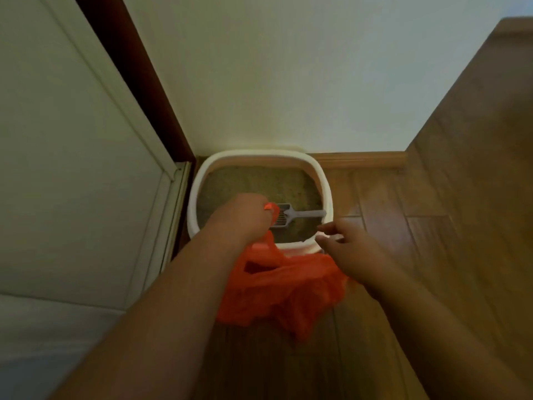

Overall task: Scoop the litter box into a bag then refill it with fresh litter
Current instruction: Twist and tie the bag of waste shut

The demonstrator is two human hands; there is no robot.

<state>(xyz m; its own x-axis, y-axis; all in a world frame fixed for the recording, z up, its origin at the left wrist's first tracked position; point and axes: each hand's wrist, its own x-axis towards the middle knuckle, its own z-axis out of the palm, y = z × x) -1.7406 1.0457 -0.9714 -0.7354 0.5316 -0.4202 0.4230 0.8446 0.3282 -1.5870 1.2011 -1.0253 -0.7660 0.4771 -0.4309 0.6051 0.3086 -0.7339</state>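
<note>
At twelve o'clock from where we stood, the white litter box (327,194) sat on the wooden floor (432,241), pushed into the corner between the wall (274,82) and a pale door (72,154). Tan litter (259,183) covered its bottom. A grey slotted scoop (291,216) lay on the litter toward the near side, handle pointing to three o'clock and reaching the rim.

Our left hand (245,215) was closed around a handle loop of the orange plastic bag (282,287); the bag hung slack at six o'clock of the box, mouth partly open. Our right hand (343,243) hovered just over the near rim with fingers loosely spread, holding nothing, near the scoop handle but not touching it.

Judgement: the bag is thin, soft and very light, so it will collapse unless its mouth is held open by the loop. The scoop looks rigid and light; the handle end at three o'clock is the clean place to grip. No scooping appeared done yet. Motion blur limited finer detail.
</note>
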